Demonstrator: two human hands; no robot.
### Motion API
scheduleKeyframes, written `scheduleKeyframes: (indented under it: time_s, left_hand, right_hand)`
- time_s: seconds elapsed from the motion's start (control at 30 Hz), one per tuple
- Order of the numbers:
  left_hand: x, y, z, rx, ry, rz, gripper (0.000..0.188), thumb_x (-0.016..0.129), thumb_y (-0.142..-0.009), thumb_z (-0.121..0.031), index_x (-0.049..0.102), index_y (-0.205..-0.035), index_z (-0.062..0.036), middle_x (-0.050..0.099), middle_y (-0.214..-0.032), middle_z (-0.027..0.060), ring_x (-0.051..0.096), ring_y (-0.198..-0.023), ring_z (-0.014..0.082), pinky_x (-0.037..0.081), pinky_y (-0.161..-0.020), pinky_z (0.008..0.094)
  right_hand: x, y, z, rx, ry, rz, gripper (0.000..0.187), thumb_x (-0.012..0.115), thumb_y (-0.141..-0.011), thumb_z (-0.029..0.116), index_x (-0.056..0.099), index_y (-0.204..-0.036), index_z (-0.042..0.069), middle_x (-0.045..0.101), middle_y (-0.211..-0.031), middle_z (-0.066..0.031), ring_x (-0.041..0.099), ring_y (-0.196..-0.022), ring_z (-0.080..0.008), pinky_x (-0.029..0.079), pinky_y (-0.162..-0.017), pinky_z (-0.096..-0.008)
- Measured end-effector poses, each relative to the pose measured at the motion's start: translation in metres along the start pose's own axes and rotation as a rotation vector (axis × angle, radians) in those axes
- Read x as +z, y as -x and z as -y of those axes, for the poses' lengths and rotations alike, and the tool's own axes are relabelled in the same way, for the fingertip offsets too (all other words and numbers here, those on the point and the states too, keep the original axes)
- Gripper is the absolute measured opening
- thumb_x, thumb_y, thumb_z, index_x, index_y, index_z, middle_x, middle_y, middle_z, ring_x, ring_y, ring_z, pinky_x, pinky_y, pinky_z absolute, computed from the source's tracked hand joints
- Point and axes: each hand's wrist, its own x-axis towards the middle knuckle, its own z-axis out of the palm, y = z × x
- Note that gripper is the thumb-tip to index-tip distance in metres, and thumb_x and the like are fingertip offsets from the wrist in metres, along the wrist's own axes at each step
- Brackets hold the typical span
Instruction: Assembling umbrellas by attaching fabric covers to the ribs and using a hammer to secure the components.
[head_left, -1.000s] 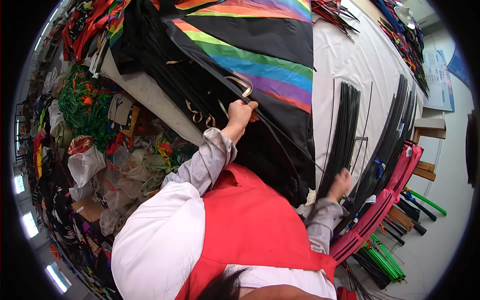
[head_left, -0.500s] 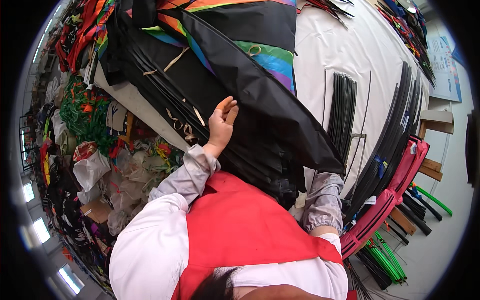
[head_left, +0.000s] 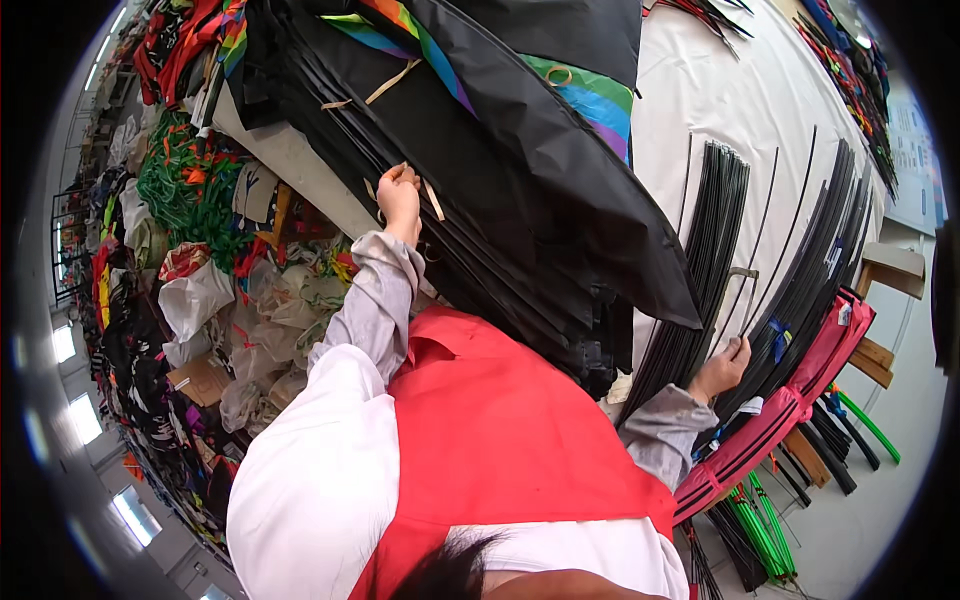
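Observation:
My left hand [head_left: 401,203] is closed, fingers curled together, over black fabric strips at the left edge of a spread of black cloth [head_left: 520,200] with rainbow-striped borders. Tan elastic bands [head_left: 432,200] lie beside it; what its fingers hold, if anything, is hidden. At the right, my right hand [head_left: 722,370] pinches the lower end of a thin black rod [head_left: 740,305]. Next to that rod lies a thick bundle of black rods [head_left: 700,240] with pale tips. A small metal bracket-like piece [head_left: 743,272] rests above the hand.
White cloth [head_left: 760,90] covers the table. More black rods [head_left: 815,250] and a long pink bag [head_left: 800,400] line its right side. Green and black poles [head_left: 765,530] stand beyond. To the left are white plastic bags [head_left: 195,300] and green cords [head_left: 175,165].
My right hand has come out from beneath the black cloth's edge and moved right to the rods. My left hand has shifted left, its fingers curling closed.

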Motion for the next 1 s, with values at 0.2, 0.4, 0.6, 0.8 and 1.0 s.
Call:
scheduleKeyframes:
  time_s: [0.2,0.4,0.6,0.8,1.0]
  left_hand:
    - [0.015,-0.066,0.0,0.007,-0.237,-0.034,0.037,0.065,-0.088,-0.013,0.056,-0.116,0.0098,0.064,-0.098,0.0152,0.063,-0.082,0.0219,0.051,-0.073,0.027]
    - [0.035,-0.066,0.008,-0.298,-0.015,0.164,0.034,0.075,-0.08,-0.009,0.06,-0.101,0.0118,0.066,-0.095,0.0187,0.065,-0.08,0.0267,0.052,-0.069,0.0297]
    - [0.015,0.05,-0.039,-0.19,-0.073,0.248,0.03,0.076,-0.079,-0.011,0.062,-0.093,0.0109,0.068,-0.089,0.0158,0.064,-0.076,0.0237,0.052,-0.069,0.03]
    - [-0.03,0.075,-0.002,-0.385,-0.221,0.629,0.032,0.073,-0.083,-0.02,0.062,-0.089,0.0096,0.067,-0.08,0.0135,0.062,-0.064,0.0195,0.051,-0.06,0.0267]
    - [-0.07,0.021,-0.031,0.017,-0.122,0.207,0.038,0.067,-0.089,-0.025,0.052,-0.107,0.0046,0.061,-0.073,0.0076,0.058,-0.055,0.0125,0.042,-0.047,0.0211]
  right_hand:
    - [-0.056,0.097,0.117,0.282,-0.539,0.636,0.017,0.056,-0.097,0.011,0.065,-0.106,0.001,0.064,-0.087,-0.0032,0.054,-0.073,-0.0093,0.043,-0.068,-0.0209]
    - [-0.037,0.153,0.187,0.32,-0.561,0.778,0.013,0.058,-0.094,0.008,0.067,-0.098,0.0,0.063,-0.081,-0.0019,0.054,-0.07,-0.0094,0.041,-0.065,-0.0201]
    - [-0.048,0.151,0.205,0.238,-0.417,0.857,0.012,0.059,-0.092,0.008,0.067,-0.091,0.0,0.061,-0.073,-0.0009,0.052,-0.066,-0.0089,0.039,-0.062,-0.0194]
    - [-0.044,0.151,0.206,0.222,-0.356,0.949,0.013,0.061,-0.09,0.01,0.068,-0.087,0.0,0.059,-0.067,-0.0005,0.049,-0.061,-0.0089,0.037,-0.059,-0.0203]
    - [-0.068,0.172,0.185,0.294,-0.272,0.954,0.016,0.064,-0.088,0.013,0.067,-0.081,-0.001,0.058,-0.062,-0.0001,0.046,-0.056,-0.0091,0.037,-0.055,-0.022]
